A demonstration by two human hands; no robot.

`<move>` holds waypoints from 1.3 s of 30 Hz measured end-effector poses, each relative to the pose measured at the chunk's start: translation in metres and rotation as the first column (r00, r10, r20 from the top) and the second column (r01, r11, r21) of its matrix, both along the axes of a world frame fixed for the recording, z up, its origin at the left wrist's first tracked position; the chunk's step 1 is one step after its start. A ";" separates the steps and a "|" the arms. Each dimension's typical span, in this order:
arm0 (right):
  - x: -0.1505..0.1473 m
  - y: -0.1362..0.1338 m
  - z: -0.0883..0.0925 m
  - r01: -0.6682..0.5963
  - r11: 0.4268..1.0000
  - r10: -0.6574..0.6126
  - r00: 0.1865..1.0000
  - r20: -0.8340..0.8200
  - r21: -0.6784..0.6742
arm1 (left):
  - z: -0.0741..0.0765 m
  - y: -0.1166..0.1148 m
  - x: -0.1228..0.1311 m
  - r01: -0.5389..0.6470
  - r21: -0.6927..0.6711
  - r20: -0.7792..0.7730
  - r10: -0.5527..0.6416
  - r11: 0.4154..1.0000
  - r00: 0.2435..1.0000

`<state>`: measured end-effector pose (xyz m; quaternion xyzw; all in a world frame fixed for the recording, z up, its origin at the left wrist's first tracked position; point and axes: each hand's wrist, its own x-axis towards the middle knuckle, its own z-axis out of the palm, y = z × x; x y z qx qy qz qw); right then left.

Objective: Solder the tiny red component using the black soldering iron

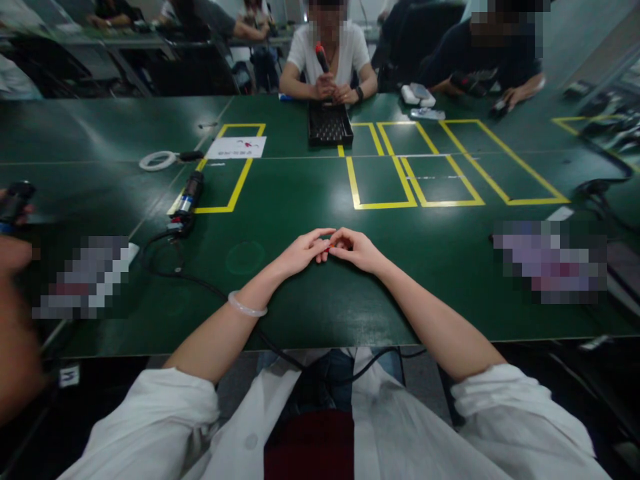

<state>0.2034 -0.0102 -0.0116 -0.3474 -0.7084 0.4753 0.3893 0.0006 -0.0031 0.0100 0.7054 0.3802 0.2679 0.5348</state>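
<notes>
My left hand [306, 253] and my right hand [361, 251] meet over the green table, fingertips together. Between them shows a small red-orange piece [331, 248], mostly covered by the fingers, so its kind does not show. My right thumb and index finger are curled in a pinch around it. The left fingers are pressed together at its other side. A pale bangle [247, 307] circles my left wrist.
An electric screwdriver [189, 193] with a black cable lies at left. Beyond are a printed sheet [236, 147], a white cable coil [158, 161], yellow tape outlines [385, 205] and a black tray [330, 127]. A person opposite holds a red-tipped tool [321, 57]. Blurred-out objects flank me.
</notes>
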 end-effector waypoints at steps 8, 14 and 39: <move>0.001 0.005 -0.004 0.056 0.994 -0.063 0.995 -0.076 -0.088 | -0.001 0.000 0.000 -0.096 0.124 -0.026 0.100 0.988 0.995; 0.001 0.004 -0.003 0.051 0.992 -0.060 0.995 -0.079 -0.119 | 0.002 -0.003 0.001 -0.104 0.156 -0.064 0.115 0.982 0.991; 0.000 -0.003 0.003 0.068 0.975 -0.103 0.982 0.156 0.211 | -0.004 0.003 0.000 -0.102 -0.042 0.022 0.103 0.994 0.994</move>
